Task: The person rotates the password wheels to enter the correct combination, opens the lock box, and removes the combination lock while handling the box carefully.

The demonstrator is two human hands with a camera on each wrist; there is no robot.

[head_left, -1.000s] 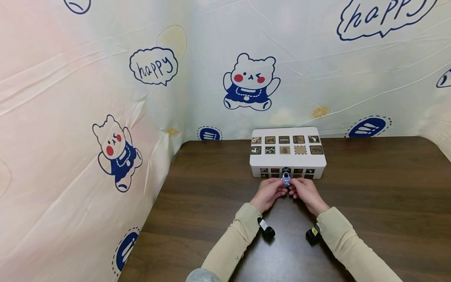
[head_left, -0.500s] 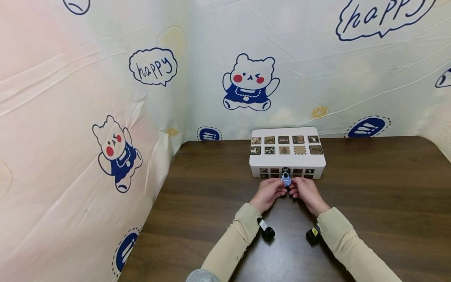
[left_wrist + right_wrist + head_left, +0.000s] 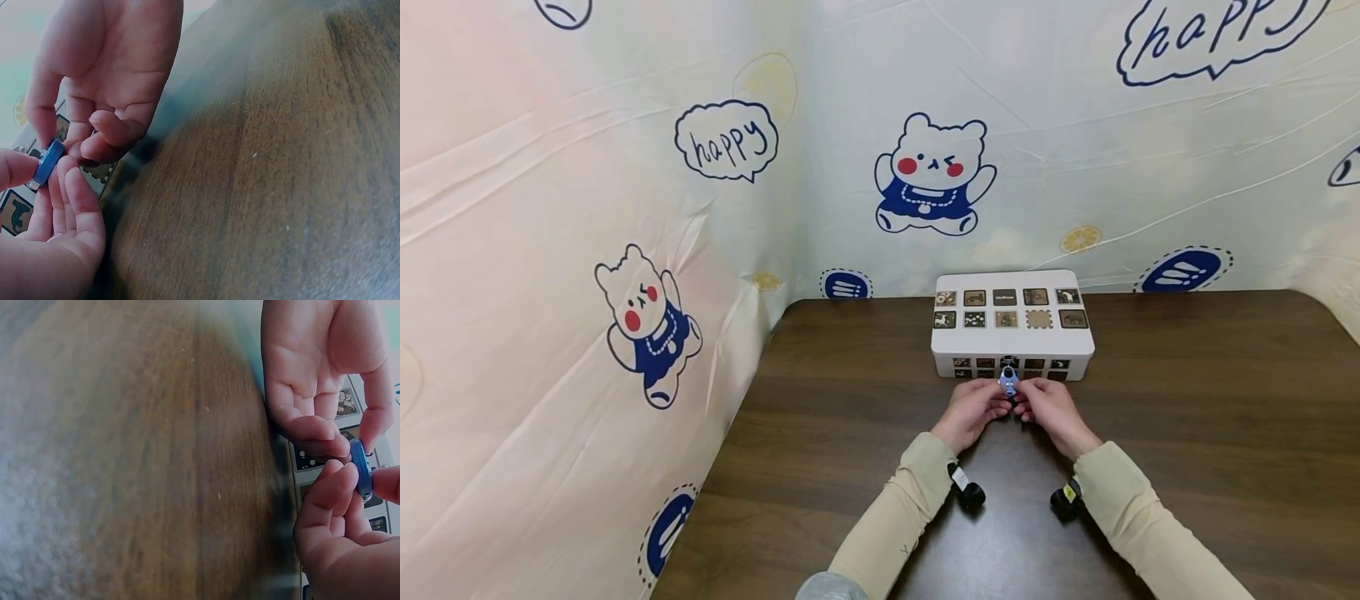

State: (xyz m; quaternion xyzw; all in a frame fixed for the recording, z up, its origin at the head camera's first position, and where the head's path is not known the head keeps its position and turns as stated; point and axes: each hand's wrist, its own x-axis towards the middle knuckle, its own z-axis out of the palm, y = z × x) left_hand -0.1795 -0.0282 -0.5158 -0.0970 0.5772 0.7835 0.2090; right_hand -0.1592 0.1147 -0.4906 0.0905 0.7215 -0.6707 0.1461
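Note:
A small blue padlock (image 3: 1008, 380) with a dark shackle opening sits at the front latch of a white lidded box (image 3: 1011, 342). From one side my left hand (image 3: 972, 412) pinches its body between thumb and fingers. My right hand (image 3: 1054, 410) pinches it from the other side. In the left wrist view the padlock (image 3: 48, 162) is seen edge-on, with the left hand (image 3: 59, 240) below and the right hand (image 3: 115, 69) above. The right wrist view has the padlock (image 3: 360, 469) between the right hand (image 3: 337, 537) and the left hand (image 3: 312, 369).
Under the box lies a dark wood-grain table (image 3: 820, 442). A pale printed cloth (image 3: 842, 150) with bear drawings hangs behind and to the left. Small dark square pictures cover the box's lid and front. Both wrists carry small black cameras.
The padlock's face has tipped slightly, and its front markings show less than half a second ago. The right thumb has moved a little inward onto it. Box and arms stay put.

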